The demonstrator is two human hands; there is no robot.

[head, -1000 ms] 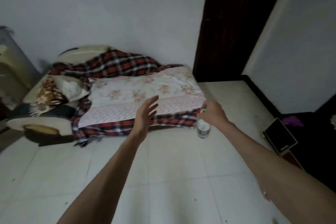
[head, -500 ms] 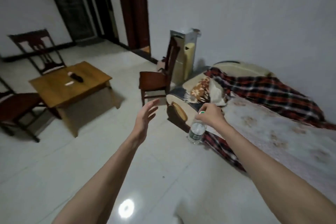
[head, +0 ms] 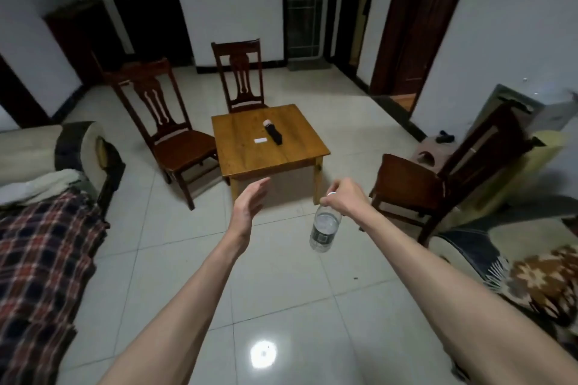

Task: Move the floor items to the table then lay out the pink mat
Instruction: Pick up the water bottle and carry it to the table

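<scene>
Head view, both bare forearms extended forward over a pale tiled floor [head: 175,247]. Right hand [head: 345,198] grips a clear plastic water bottle [head: 325,228] by its neck, fingers closed round the white cap end; the bottle hangs below the hand, tilted slightly, clear of the floor and short of the table. It carries a dark label on its lower half. Left hand [head: 248,208] is empty, palm turned inward, fingers straight and held together, thumb side up, well apart from the bottle. Ahead of both hands stands a low square wooden table [head: 291,162]; on its top lie a dark folded object with a pale end [head: 273,133] and, just beside it to the left, a small white flat item [head: 260,140]. What the dark object is I cannot tell. Three dark wooden chairs surround the table: one at left [head: 165,122], one behind [head: 240,75], one at right [head: 438,175]. A plaid red-and-dark blanket [head: 43,259] covers the furniture at the left edge; a patterned brown-and-cream cloth [head: 538,278] lies at the right edge. A bright ceiling-light reflection [head: 263,353] sits on the tiles between the forearms. No pink mat can be identified in this view.
</scene>
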